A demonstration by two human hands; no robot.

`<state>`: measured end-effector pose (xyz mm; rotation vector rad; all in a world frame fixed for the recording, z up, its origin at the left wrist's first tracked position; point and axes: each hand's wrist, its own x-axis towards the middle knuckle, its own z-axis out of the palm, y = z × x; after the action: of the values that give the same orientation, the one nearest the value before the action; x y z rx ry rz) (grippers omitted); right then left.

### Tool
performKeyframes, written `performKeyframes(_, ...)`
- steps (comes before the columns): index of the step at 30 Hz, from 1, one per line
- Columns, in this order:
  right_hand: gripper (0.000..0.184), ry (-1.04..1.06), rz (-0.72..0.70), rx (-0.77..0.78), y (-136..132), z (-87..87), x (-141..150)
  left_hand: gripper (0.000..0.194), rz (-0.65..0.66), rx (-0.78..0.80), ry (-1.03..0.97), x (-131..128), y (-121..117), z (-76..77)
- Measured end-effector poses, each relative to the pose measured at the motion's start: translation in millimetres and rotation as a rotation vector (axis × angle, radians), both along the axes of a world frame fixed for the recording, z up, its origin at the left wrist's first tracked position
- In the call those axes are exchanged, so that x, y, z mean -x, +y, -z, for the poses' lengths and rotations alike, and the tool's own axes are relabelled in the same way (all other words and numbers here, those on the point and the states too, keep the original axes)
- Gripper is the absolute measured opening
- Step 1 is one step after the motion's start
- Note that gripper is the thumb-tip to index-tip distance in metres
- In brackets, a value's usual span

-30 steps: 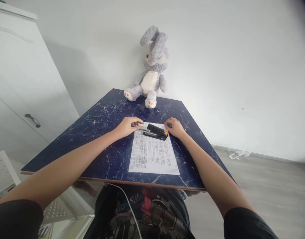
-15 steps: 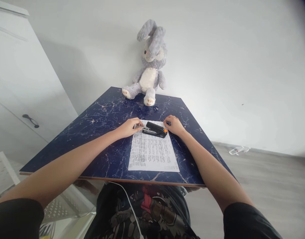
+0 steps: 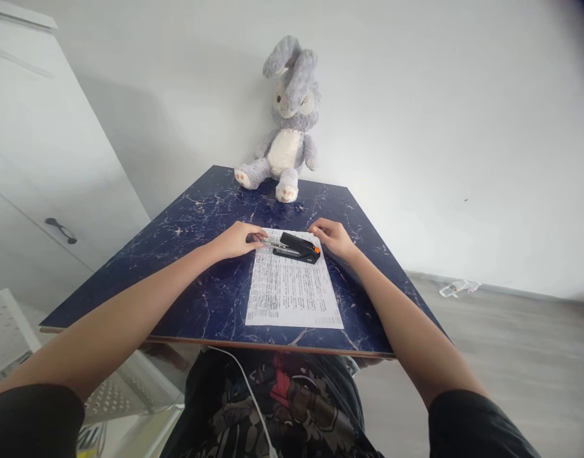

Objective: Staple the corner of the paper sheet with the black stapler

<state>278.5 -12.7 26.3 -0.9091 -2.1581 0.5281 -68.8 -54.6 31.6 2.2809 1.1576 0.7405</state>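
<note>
A black stapler point(image 3: 299, 248) with an orange end lies on a printed sheet of paper point(image 3: 294, 292), its top arm raised from its base. My left hand point(image 3: 239, 240) pinches the thin silver slide point(image 3: 273, 243) that sticks out of the stapler's left end. Just beyond the stapler's orange end, my right hand point(image 3: 334, 236) rests by the top right corner of the paper. Its fingers are loosely bent and stretched to the left, apart from the stapler, and I see nothing in them.
The dark blue marbled table point(image 3: 210, 203) carries a grey plush rabbit point(image 3: 287, 146) at its far edge, against the wall. A white cabinet point(image 3: 44, 146) stands on the left. Clear plastic packaging point(image 3: 458, 288) lies on the floor at right. A white cable point(image 3: 249, 388) crosses my lap.
My left hand has moved left, with more of the silver slide showing out of the stapler. My right hand has shifted slightly left and away from me; its fingers have straightened.
</note>
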Motion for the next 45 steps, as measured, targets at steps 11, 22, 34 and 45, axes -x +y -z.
performKeyframes(11, 0.034, -0.126, -0.344, -0.033, -39, -9.5, 55, 0.023, 0.053, -0.049, -0.174, -25, -12, 4.9)
performKeyframes(22, 0.032, -0.119, -0.428, -0.049, -50, -15.1, 68, 0.028, 0.102, -0.213, -0.057, -21, -7, 7.1)
performKeyframes(34, 0.027, -0.255, 0.317, -0.034, 6, -25.6, -41, 0.063, 0.068, -0.111, 0.412, -16, 1, 27.0)
performKeyframes(45, 0.028, -0.327, 0.174, 0.14, 6, -23.9, -41, 0.048, 0.091, -0.17, 0.399, -16, -7, 18.8)
